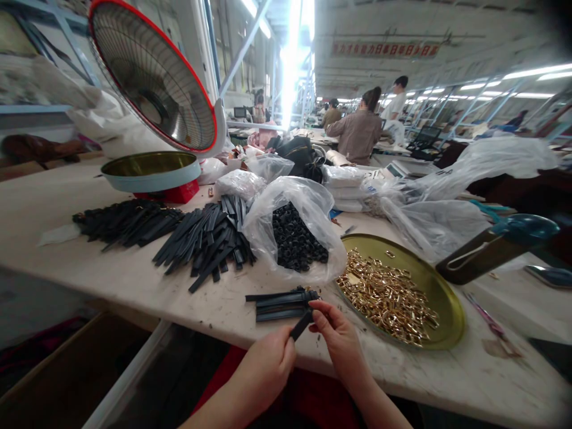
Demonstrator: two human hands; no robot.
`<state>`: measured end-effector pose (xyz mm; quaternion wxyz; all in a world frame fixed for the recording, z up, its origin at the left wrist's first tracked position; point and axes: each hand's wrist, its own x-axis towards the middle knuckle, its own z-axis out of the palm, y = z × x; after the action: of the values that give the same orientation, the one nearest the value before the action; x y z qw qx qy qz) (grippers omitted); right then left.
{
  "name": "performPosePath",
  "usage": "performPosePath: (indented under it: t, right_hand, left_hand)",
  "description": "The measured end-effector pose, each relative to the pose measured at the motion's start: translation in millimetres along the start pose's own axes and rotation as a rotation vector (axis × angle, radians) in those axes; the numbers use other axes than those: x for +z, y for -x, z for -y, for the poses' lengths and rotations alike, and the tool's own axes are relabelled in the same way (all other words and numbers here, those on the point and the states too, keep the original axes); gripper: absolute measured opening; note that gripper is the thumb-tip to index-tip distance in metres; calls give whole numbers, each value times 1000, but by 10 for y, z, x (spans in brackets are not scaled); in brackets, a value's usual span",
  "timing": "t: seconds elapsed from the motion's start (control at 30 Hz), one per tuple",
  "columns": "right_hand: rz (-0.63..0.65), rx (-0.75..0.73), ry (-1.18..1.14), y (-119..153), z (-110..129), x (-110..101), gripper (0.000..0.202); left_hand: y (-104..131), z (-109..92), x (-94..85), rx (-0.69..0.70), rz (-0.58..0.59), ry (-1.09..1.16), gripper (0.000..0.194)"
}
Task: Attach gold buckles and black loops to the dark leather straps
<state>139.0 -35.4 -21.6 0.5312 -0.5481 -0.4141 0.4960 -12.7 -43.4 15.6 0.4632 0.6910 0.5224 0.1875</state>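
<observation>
Near the table's front edge, my left hand point(273, 358) is closed around the lower part of a black strap point(302, 325). The fingers of my right hand point(333, 330) pinch the strap's upper end; whether a small part sits between them is hidden. Just beyond my hands lies a small stack of black straps point(279, 307) side by side. Behind it a clear plastic bag point(259, 238) stands open, filled with small black loops point(297, 238). To the right, many gold metal buckles point(388, 298) lie in a round gold-coloured tray point(451, 328).
Two heaps of black straps point(205, 238) spread over the table's left side. A red-rimmed fan point(154, 77) stands behind a round tin point(152, 173). On the right are a dark bottle point(491, 247), a phone point(549, 275) and scissors point(489, 322). Several people work farther back.
</observation>
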Motion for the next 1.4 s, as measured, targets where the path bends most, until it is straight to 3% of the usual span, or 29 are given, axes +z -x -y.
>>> performPosePath:
  t: [0.13, 0.27, 0.33, 0.4, 0.57, 0.67, 0.77, 0.9, 1.0, 1.1, 1.17, 1.27, 1.4]
  right_hand:
    - [0, -31, -56, 26, -18, 5, 36]
    - [159, 241, -289, 1, -60, -20, 37]
    - [223, 315, -286, -9, -86, -43, 33]
    - [205, 250, -164, -5, -102, -66, 30]
    - [233, -197, 233, 17, -83, -123, 15]
    - [240, -115, 180, -23, -72, -147, 13]
    - [168, 36, -29, -55, -102, -103, 24]
    - [215, 67, -130, -58, -148, -4, 50]
    - [194, -60, 157, -222, -65, -187, 54]
    - [-15, -193, 793, -604, 104, -647, 24]
    - [-5, -141, 1219, -889, 186, -960, 23]
    - [63, -75, 1301, -1187, 200, -1242, 14]
    - [93, -82, 1253, -1267, 142, -1311, 5]
  left_hand:
    - [-65, 17, -25, 51, -13, -33, 35]
    - [-99, 30, -54, 118, 16, -75, 32]
    - [-100, 47, -60, 118, 47, -101, 32]
    - [-107, 77, -60, 102, 69, -141, 32]
    - [-181, 123, -68, 124, 168, -186, 32]
    - [-228, 133, -76, 56, 252, -84, 32]
    - [-255, 195, -64, -66, 275, -24, 45]
    - [-305, 282, -51, 53, 150, 89, 49]
    - [-354, 254, -76, 49, 80, 213, 41]
    - [-382, 173, -91, -19, 25, 303, 36]
    - [-383, 129, -72, -41, 5, 347, 37]
    - [-356, 120, -14, -34, 13, 379, 40]
    - [-266, 186, 34, -57, 109, 374, 40]
